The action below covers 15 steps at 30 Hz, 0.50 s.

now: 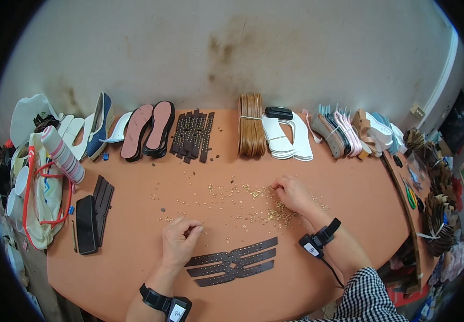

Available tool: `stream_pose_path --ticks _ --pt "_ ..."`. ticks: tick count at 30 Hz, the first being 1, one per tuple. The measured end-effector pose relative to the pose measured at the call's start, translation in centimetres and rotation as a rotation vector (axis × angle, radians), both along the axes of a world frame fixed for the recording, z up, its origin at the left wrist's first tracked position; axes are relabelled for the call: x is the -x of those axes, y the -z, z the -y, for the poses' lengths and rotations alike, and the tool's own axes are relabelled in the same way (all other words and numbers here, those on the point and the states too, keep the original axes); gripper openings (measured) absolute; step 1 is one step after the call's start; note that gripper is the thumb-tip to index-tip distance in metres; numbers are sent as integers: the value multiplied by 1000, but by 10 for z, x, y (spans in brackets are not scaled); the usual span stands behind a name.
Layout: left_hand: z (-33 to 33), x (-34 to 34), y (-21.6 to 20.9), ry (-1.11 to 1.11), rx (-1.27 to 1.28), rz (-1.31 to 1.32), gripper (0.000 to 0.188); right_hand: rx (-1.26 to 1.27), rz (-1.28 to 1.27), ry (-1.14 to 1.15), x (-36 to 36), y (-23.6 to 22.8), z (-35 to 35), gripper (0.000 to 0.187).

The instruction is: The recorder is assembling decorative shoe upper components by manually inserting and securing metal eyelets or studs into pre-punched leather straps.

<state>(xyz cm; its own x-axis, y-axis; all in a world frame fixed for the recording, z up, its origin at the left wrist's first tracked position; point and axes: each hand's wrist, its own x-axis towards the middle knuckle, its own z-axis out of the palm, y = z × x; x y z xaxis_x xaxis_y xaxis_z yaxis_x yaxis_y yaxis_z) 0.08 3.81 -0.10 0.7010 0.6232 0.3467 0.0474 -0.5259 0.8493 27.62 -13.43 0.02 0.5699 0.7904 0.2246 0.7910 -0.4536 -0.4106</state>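
Observation:
A dark brown strappy shoe upper point(225, 268) set with small gold studs lies flat near the front of the table. Just above its left end is my left hand point(180, 242), its fingers curled closed and what they may hold hidden. Farther off to the right, my right hand point(293, 194) has thumb and fingertips pinched together beside scattered gold studs point(279, 214). Anything in that pinch is too small to make out. More loose studs point(218, 190) spread across the table between the two hands.
Along the wall stand pink-topped soles point(161, 126), a pile of studded straps point(191, 134), a banded brown bundle point(250, 126), white cut pieces point(280, 145) and sample shoes point(377, 131). At left are a phone point(86, 225), dark uppers point(103, 201) and a striped bottle point(63, 154).

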Motion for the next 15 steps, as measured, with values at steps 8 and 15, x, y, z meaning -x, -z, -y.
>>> stream_pose_path --ticks 8,15 --pt "-1 0 3 4 -2 1 4 -36 76 -85 14 -5 -7 26" --pt "0 -1 4 6 -1 17 4 57 121 -206 41 -4 4 33"
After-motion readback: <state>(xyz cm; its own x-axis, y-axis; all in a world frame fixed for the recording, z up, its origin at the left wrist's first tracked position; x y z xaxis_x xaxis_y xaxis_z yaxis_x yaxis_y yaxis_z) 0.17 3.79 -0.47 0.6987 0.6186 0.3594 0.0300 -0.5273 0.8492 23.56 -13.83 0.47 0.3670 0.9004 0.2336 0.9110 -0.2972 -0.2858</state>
